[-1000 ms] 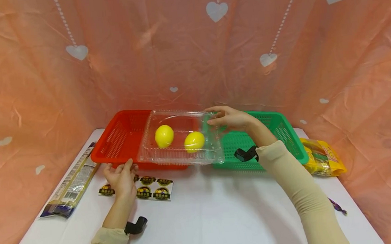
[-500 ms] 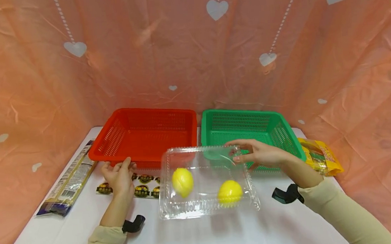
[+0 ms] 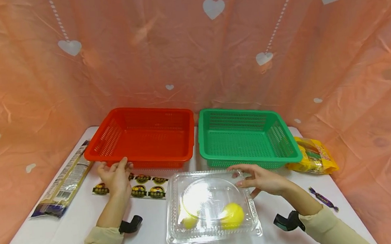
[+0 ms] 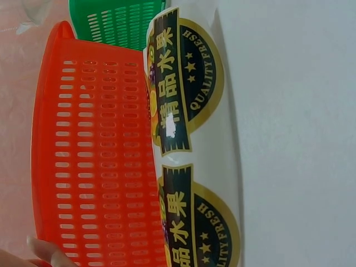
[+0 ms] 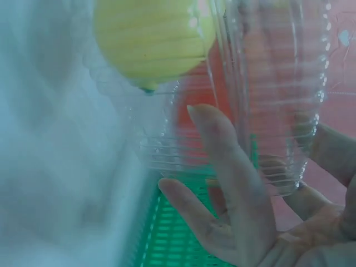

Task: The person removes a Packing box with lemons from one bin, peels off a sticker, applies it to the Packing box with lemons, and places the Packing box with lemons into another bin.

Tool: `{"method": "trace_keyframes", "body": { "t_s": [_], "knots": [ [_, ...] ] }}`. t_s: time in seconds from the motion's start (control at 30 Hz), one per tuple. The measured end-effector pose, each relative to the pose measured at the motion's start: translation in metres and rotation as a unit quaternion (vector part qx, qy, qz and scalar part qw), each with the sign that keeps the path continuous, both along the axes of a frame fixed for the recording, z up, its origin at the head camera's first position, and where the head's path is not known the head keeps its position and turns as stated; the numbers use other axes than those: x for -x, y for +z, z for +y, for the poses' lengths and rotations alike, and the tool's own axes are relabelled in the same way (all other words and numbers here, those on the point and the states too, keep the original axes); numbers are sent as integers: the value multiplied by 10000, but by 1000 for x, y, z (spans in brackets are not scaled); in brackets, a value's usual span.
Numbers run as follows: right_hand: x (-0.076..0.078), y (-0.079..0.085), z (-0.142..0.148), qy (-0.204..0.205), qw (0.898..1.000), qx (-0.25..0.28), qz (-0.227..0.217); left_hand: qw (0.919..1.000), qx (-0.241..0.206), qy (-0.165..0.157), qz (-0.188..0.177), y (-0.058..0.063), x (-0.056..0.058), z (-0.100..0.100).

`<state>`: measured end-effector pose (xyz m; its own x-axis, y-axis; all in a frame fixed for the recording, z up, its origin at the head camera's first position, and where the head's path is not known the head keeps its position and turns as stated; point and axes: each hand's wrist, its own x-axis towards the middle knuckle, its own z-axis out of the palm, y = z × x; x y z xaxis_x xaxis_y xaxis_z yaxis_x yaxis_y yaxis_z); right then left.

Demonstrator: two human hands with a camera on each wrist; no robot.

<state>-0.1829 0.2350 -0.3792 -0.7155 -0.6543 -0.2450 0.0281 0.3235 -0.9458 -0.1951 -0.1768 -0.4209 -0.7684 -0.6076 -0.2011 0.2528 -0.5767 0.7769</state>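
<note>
My right hand (image 3: 262,180) grips the right far corner of a clear plastic clamshell box (image 3: 203,178), thumb on the near side and fingers around the edge. Its lid is down, and two lemons (image 3: 232,215) lie inside, the left one partly veiled by glare. In the right wrist view, one lemon (image 5: 153,41) shows through the ribbed wall, above my thumb. My left hand (image 3: 115,178), fingers loosely bent, is at the front rim of a red basket (image 3: 140,158). Under it lies a sheet of round fruit stickers (image 3: 154,189), seen close up in the left wrist view.
A green basket (image 3: 249,158) stands right of the red one. A long gold-and-purple packet (image 3: 63,184) lies along the left table edge. At the right are a yellow bag (image 3: 315,155) and a small purple-wrapped sweet (image 3: 324,199). A pink curtain (image 3: 177,55) hangs behind.
My right hand has brought the box of lemons from over the baskets toward me and down over the front of the table. The left hand stays at the red basket's rim.
</note>
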Motion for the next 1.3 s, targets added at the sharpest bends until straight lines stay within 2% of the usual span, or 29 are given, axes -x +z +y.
{"method": "trace_keyframes", "body": {
  "t_s": [0.17,0.4,0.53,0.63,0.77,0.93,1.03,1.1,1.13,1.17,1.2,1.23,1.3],
  "knots": [
    [1,-3,-1,-84,9999,30,56,10000,-45,-13,-9,2,1,0],
    [-1,-12,0,-58,9999,66,-101,9999,-109,-92,-89,-1,-2,0],
    [-2,-17,2,-138,9997,-110,-161,9997,-191,-118,-43,-2,-3,0],
    [-2,-18,3,-161,9994,-299,-43,9996,-212,-163,-130,-2,-3,-4],
    [-1,-15,4,-90,9978,-474,448,9980,-533,-66,-332,3,-6,-24],
    [1,-8,6,-85,9942,-489,958,9927,-1078,313,-441,8,-13,-67],
    [0,-4,9,-120,9941,-495,956,9944,-786,122,-701,5,-18,-88],
    [-1,-2,10,-156,9947,-487,896,9936,-129,-362,-1061,1,-20,-100],
    [-2,-1,11,-175,9950,-487,859,9881,406,-748,-1277,-1,-21,-105],
    [-3,0,12,-189,9953,-475,828,9736,1168,-1216,-1535,-3,-21,-110],
    [-3,0,13,-206,9958,-440,780,9481,1988,-1751,-1756,-6,-20,-114],
    [-4,1,15,-221,9961,-406,750,9136,2805,-2212,-1940,-8,-20,-118],
    [-5,1,18,-259,9966,-331,714,8337,4253,-2828,-2100,-11,-19,-123]
  ]
}}
